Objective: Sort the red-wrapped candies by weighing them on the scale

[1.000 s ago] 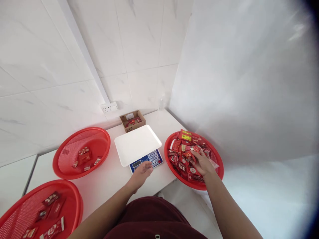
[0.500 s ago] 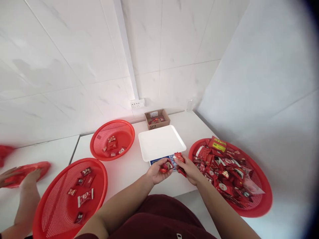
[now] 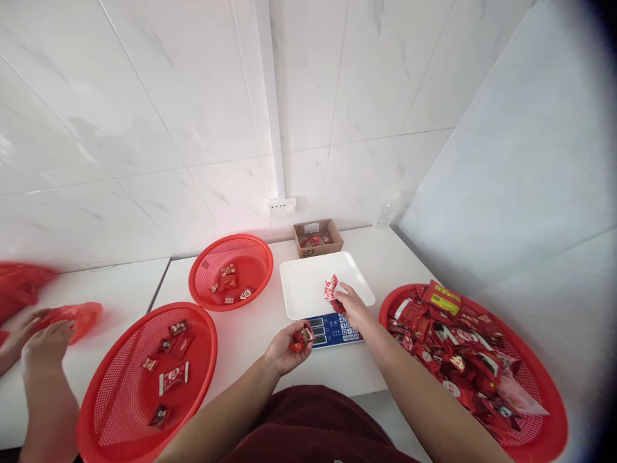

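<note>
My left hand (image 3: 285, 350) is closed around several small red snack packets (image 3: 302, 335), just in front of the scale's keypad. My right hand (image 3: 351, 305) grips red wrapped snack packets (image 3: 331, 289) over the front right part of the white weighing tray (image 3: 313, 283). Below that tray shows the scale's blue panel (image 3: 332, 329) with displays and number keys, partly covered by my right hand and wrist. To the right, a large red basket (image 3: 549, 386) is heaped with mixed red snack packets (image 3: 463, 354).
Two red baskets (image 3: 202, 273) (image 3: 96, 399) on the left hold a few packets each. A cardboard box (image 3: 308, 251) with red packets stands behind the scale. At far left, another person's hands (image 3: 45, 344) handle a red plastic bag (image 3: 89, 321). A wall socket (image 3: 282, 206) is behind.
My hands have moved apart. The right one, with its packets, has gone forward over the tray; the left has drawn back leftward. The view has shifted slightly left.
</note>
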`<state>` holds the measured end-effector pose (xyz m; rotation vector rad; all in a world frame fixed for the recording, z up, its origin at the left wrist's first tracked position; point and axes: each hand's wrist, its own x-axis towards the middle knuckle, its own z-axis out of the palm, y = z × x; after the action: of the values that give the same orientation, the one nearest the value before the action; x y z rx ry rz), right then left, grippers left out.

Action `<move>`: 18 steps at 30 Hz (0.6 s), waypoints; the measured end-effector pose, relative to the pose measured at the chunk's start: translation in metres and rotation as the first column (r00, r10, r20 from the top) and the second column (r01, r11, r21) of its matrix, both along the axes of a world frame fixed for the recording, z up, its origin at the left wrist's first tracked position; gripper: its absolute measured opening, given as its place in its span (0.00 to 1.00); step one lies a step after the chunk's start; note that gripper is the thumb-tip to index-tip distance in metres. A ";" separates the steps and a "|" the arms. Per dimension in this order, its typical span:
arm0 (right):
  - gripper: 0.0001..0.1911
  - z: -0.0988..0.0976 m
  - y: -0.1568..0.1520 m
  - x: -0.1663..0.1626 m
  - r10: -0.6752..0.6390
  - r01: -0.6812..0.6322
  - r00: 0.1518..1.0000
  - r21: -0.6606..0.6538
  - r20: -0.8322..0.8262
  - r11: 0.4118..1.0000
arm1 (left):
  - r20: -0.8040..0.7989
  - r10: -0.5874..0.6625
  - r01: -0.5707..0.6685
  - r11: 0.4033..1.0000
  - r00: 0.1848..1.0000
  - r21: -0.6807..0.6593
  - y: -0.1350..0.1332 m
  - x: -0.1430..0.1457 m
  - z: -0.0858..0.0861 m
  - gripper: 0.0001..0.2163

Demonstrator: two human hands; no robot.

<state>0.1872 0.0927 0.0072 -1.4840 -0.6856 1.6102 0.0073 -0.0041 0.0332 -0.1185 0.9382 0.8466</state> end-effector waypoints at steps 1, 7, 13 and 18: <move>0.30 -0.003 0.000 0.000 -0.002 0.002 1.000 -0.011 0.005 1.000 | 0.001 0.004 -0.004 1.000 1.000 -0.007 -0.001 -0.001 -0.001 0.04; 0.29 -0.003 0.003 -0.001 -0.022 0.025 0.995 0.027 -0.102 0.999 | 0.004 -0.017 0.017 0.999 1.000 -0.038 -0.005 -0.001 0.000 0.05; 0.36 0.008 0.006 0.004 0.025 -0.020 0.999 0.110 -0.037 0.994 | -0.048 -0.027 0.025 0.999 0.998 -0.038 -0.006 0.004 0.003 0.06; 0.27 0.002 -0.023 0.007 0.146 -0.160 0.978 0.082 0.151 0.984 | -0.067 -0.024 0.025 0.999 0.997 0.019 -0.008 0.007 -0.004 0.08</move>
<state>0.1946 0.0693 0.0095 -1.5206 -0.9656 1.5714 0.0139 -0.0125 0.0293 -0.0612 0.9920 0.8412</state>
